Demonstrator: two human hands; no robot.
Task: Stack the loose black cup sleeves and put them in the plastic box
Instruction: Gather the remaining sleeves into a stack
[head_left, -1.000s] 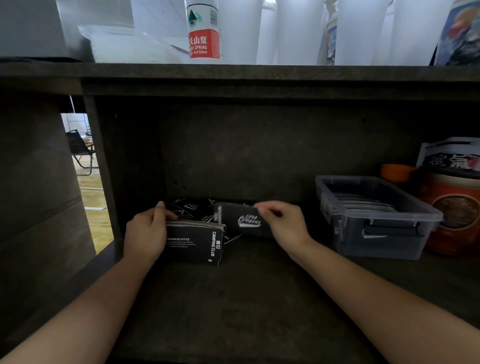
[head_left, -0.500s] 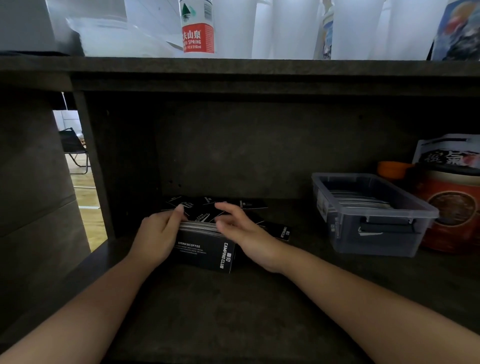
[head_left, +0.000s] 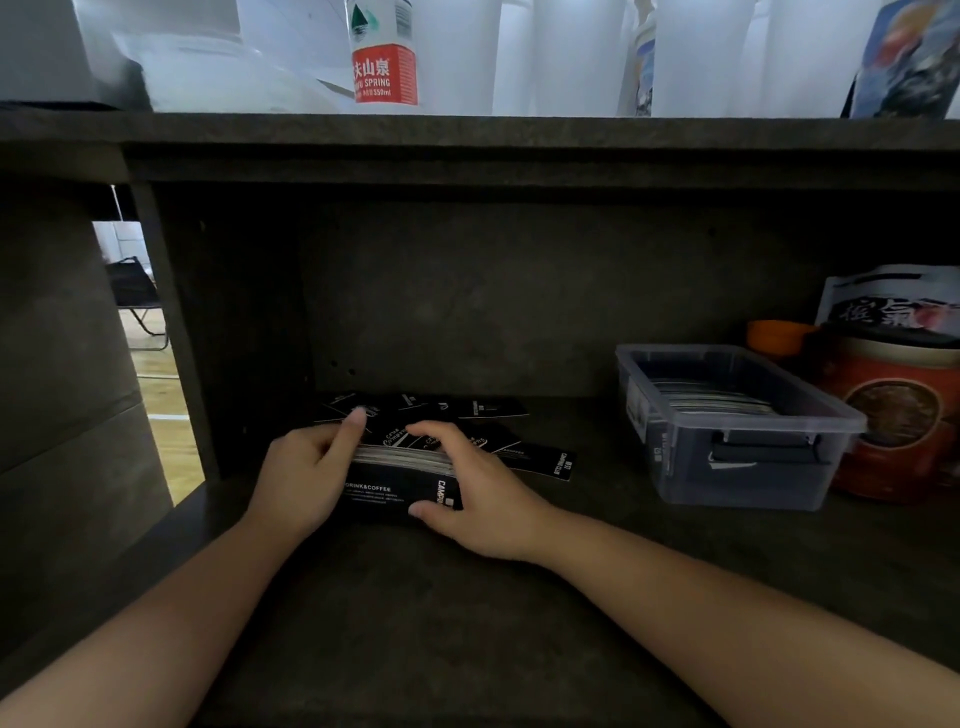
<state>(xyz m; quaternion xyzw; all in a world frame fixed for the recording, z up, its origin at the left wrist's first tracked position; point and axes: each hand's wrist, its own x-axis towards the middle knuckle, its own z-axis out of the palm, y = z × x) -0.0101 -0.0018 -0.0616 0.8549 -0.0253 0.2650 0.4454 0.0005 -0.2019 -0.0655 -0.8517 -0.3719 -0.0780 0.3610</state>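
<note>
The stack of black cup sleeves (head_left: 400, 483) stands on the shelf (head_left: 467, 623), gripped from both sides by the left hand (head_left: 301, 478) and right hand (head_left: 478, 499), probably to square its edges. Behind lie loose sleeves (head_left: 488, 410); the plastic box (head_left: 727, 447) waits farther right.

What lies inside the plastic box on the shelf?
Inside the plastic box a row of sleeves stands on edge, only the top edges showing. The box's cloudy front wall hides their lower parts and the floor, so whether anything else lies there cannot be told.
</note>
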